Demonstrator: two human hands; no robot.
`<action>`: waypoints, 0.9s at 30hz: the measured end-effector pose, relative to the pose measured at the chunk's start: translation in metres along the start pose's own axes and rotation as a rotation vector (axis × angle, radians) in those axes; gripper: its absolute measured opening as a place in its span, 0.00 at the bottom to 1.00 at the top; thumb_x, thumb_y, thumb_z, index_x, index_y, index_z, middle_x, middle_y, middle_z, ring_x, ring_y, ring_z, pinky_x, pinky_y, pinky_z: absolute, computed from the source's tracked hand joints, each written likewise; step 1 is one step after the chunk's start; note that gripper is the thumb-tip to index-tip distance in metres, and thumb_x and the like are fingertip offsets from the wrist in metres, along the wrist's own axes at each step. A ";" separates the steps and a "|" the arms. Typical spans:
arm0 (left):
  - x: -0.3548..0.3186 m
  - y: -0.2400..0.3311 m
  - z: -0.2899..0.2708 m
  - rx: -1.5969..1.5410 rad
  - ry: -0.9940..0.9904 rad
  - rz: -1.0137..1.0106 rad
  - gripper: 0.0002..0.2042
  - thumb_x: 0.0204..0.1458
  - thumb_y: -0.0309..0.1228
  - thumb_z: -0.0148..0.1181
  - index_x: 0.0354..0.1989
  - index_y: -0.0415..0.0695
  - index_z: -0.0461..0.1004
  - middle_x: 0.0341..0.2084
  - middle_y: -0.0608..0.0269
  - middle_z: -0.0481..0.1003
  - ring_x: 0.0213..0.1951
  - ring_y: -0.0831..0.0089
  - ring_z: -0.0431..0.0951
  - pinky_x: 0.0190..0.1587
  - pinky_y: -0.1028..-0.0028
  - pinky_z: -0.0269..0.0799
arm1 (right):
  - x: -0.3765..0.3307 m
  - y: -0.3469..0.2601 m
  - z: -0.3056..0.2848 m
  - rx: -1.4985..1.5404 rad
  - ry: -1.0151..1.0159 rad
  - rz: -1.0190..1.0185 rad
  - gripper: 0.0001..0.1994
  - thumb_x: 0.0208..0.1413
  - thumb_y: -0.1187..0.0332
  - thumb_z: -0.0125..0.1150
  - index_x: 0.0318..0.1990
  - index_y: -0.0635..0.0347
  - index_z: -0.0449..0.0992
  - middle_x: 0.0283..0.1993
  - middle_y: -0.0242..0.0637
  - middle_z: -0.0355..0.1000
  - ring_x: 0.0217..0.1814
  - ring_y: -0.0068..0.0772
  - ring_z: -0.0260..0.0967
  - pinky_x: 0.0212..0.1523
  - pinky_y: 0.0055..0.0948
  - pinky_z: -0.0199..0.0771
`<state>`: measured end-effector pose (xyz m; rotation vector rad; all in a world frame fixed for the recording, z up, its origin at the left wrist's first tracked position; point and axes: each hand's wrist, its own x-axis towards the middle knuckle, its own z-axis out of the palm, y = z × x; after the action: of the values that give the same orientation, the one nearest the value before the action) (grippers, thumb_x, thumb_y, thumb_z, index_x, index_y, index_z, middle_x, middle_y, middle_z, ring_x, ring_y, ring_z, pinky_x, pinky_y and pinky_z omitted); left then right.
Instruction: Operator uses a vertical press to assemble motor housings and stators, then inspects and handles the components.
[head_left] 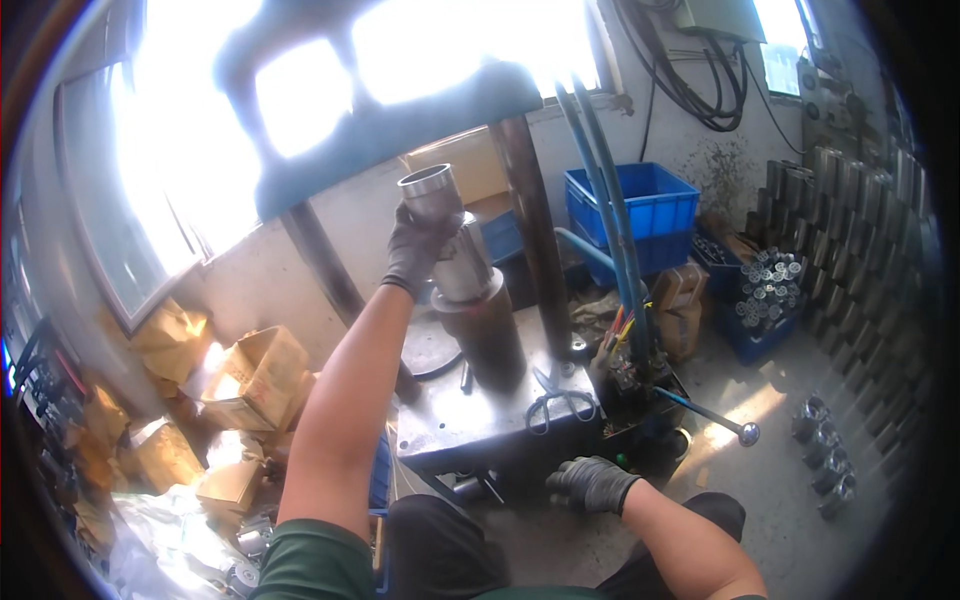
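Observation:
My left hand (412, 248), in a grey glove, is closed round a metal tube (428, 182) with an open upper end. Just below it, a second shiny metal cylinder (465, 272) stands on a thick dark round post (487, 345). The post rises from the metal table (425, 435) of a press. My gloved right hand (592, 485) is low, in front of the table edge, its fingers loosely bent and nothing visible in them. Near that hand, a pair of scissors-like handles (560, 402) lies on the table's right side.
Dark columns (535, 240) flank the post. A lever with a ball end (748, 433) sticks out at right, by upright hoses (610, 190). Blue crates (645, 215), stacked metal tubes (840, 220) and loose metal rings (825, 455) stand right. Cardboard boxes (255, 375) crowd the left.

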<state>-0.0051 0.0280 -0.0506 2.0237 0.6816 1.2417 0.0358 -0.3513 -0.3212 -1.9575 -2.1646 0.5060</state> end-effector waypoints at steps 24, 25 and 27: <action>-0.004 0.015 -0.010 0.335 0.041 -0.043 0.44 0.48 0.55 0.76 0.67 0.38 0.69 0.53 0.48 0.83 0.54 0.59 0.86 0.56 0.63 0.83 | -0.005 0.002 0.005 -0.004 -0.005 0.057 0.18 0.67 0.53 0.62 0.54 0.52 0.84 0.53 0.49 0.82 0.58 0.55 0.80 0.61 0.52 0.78; -0.003 0.010 -0.012 0.295 0.026 0.012 0.44 0.48 0.55 0.76 0.67 0.38 0.69 0.53 0.48 0.83 0.53 0.59 0.86 0.56 0.63 0.83 | -0.004 0.001 0.003 -0.010 -0.012 0.053 0.18 0.67 0.53 0.62 0.54 0.52 0.84 0.53 0.49 0.82 0.58 0.55 0.80 0.61 0.52 0.78; -0.003 0.007 -0.007 0.242 0.000 0.064 0.43 0.48 0.55 0.76 0.67 0.38 0.70 0.53 0.48 0.83 0.53 0.60 0.86 0.56 0.63 0.83 | -0.008 -0.001 0.001 -0.016 -0.023 0.065 0.18 0.67 0.53 0.62 0.55 0.53 0.84 0.53 0.49 0.82 0.58 0.55 0.80 0.61 0.52 0.78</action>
<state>-0.0120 0.0232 -0.0441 2.2576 0.8059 1.2463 0.0356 -0.3590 -0.3217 -2.0456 -2.1305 0.5254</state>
